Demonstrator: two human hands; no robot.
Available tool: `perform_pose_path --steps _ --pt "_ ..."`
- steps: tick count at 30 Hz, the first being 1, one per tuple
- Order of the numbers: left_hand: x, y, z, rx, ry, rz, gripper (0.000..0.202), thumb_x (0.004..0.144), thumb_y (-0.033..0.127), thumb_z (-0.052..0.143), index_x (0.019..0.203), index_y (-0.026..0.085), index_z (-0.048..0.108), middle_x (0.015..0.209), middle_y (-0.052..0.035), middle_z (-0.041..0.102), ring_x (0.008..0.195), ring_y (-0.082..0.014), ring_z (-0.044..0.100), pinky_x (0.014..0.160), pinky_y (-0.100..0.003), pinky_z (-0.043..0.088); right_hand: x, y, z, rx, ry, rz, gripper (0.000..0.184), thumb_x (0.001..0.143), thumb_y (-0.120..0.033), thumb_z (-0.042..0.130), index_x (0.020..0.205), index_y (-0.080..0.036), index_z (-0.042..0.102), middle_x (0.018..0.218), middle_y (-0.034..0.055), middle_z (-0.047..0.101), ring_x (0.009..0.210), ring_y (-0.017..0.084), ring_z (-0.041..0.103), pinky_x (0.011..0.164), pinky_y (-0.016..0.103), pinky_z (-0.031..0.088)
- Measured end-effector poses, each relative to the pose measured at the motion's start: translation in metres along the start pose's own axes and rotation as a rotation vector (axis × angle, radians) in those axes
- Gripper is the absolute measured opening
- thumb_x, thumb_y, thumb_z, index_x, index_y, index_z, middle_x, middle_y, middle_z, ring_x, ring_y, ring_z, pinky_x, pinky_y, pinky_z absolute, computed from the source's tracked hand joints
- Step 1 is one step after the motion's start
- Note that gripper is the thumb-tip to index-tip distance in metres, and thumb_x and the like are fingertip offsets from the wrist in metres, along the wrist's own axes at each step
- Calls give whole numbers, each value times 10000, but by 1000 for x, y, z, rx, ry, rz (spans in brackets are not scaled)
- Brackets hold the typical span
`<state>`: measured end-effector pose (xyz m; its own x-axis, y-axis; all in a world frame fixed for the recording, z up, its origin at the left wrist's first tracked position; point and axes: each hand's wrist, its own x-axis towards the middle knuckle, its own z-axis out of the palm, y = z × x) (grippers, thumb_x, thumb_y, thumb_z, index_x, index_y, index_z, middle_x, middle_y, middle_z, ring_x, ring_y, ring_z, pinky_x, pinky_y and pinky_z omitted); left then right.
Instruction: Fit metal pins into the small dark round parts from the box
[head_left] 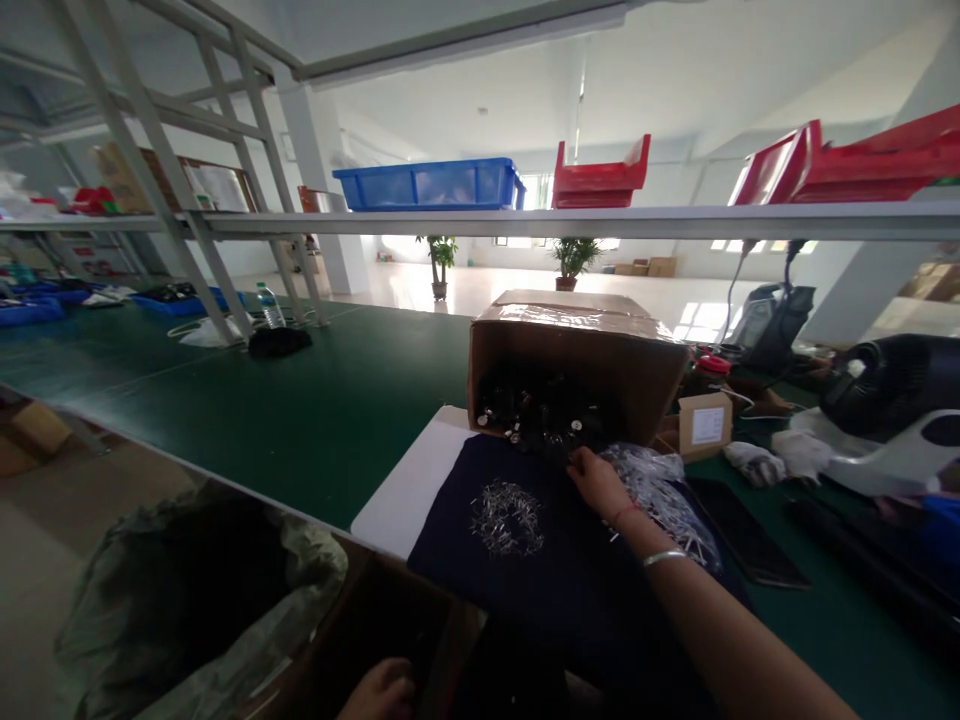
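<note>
My right hand (598,482) reaches to the mouth of a cardboard box (577,318) lying on its side, fingers closed at the edge of a heap of black parts (536,405) with shiny round metal pieces. Whatever those fingers pinch is too dark to make out. Beside the wrist lies a clear plastic bag (660,490) of small metal pins. A loose pile of similar pins (508,518) rests on a dark blue cloth (450,540). Low at the front, my left hand (381,690) is curled over a dark open carton (382,600) below the table edge; its grip is hidden.
The cloth partly covers a white board (409,485) on the green table (360,370). To the right are a black flat slab (746,530), a small carton (705,425), gloves (757,462) and a fan (889,410). A lined bin (195,600) stands lower left. A shelf (450,224) crosses above.
</note>
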<state>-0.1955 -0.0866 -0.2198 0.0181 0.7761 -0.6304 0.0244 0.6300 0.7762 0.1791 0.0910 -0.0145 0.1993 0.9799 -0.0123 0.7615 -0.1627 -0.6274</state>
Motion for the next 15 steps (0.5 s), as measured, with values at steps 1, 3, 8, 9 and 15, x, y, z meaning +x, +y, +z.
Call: perform_pose_path --steps 1,3,8,9,15 --pt "-6 8 4 33 -69 42 714 431 639 865 926 174 644 844 -69 664 703 -206 615 659 -337 456 -6 1 3 -34 -1 -15 323 968 -350 640 1243 -186 606 1249 88 624 1043 238 648 871 445 559" --pt "-23 33 16 120 -262 186 713 574 719 777 1003 162 655 890 -83 691 768 -210 632 692 -331 463 -14 1 7 -85 8 -38 306 971 -346 636 1228 -180 611 1211 82 639 1013 228 656 857 435 563" --pt "-82 111 60 104 -488 456 569 789 651 680 1071 158 644 911 -91 704 804 -189 639 742 -327 477 -12 -12 8 -148 63 -74 329 972 -348 634 1248 -173 594 1145 72 656 948 214 670 825 419 571" --pt "-92 123 68 75 -492 475 545 794 624 695 1063 152 651 909 -97 707 801 -187 641 740 -323 479 -9 -16 7 -157 72 -86 329 970 -355 637 1243 -174 598 1149 72 655 947 212 670 820 415 572" --pt "-115 161 97 -172 -485 461 364 830 466 736 966 132 687 820 -80 707 716 -157 644 705 -295 488 -27 -32 1 -201 143 -252 151 990 -215 556 1086 -183 668 983 65 715 875 205 692 762 331 539"
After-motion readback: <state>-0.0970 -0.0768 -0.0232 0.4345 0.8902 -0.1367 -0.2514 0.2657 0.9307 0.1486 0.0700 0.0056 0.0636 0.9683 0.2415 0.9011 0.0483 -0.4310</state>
